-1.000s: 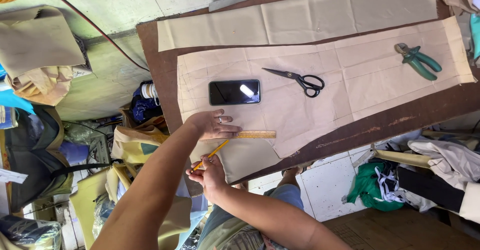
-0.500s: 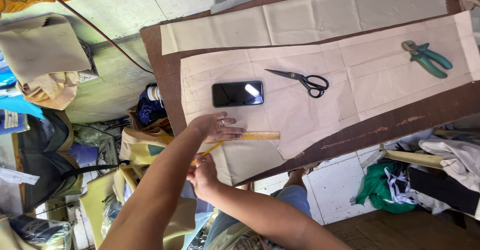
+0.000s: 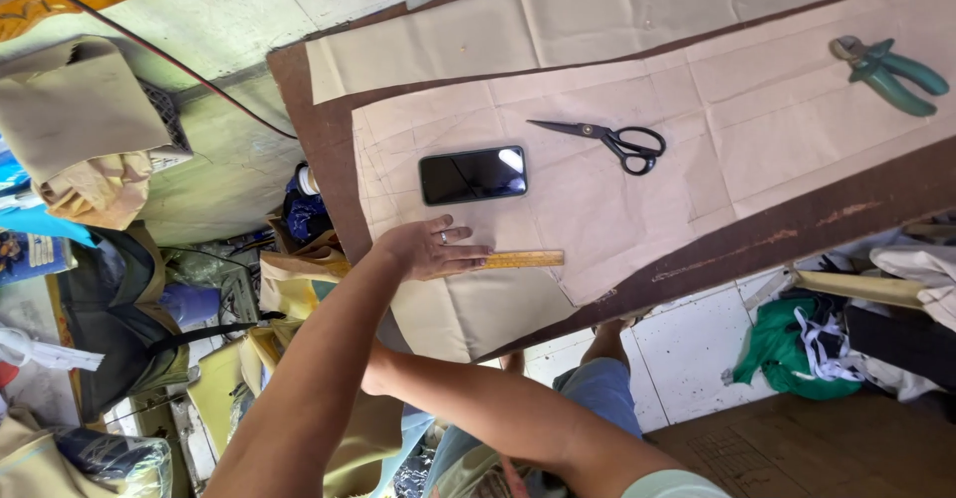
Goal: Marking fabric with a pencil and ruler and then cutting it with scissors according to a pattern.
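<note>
One left hand point(image 3: 430, 249) presses flat, fingers spread, on the yellow ruler point(image 3: 518, 259) — right hand's grip hidden.

Yellow wooden ruler point(image 3: 518, 259), beige cloth point(image 3: 637, 199), dark brown surface point(image 3: 797, 234), black scissors point(image 3: 612, 141), black phone point(image 3: 472, 174), green-handled pliers point(image 3: 888, 73)

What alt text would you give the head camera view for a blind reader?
A hand presses a wooden ruler flat on beige fabric over a brown table. A dark phone, black scissors and green-handled pliers lie nearby.
</note>
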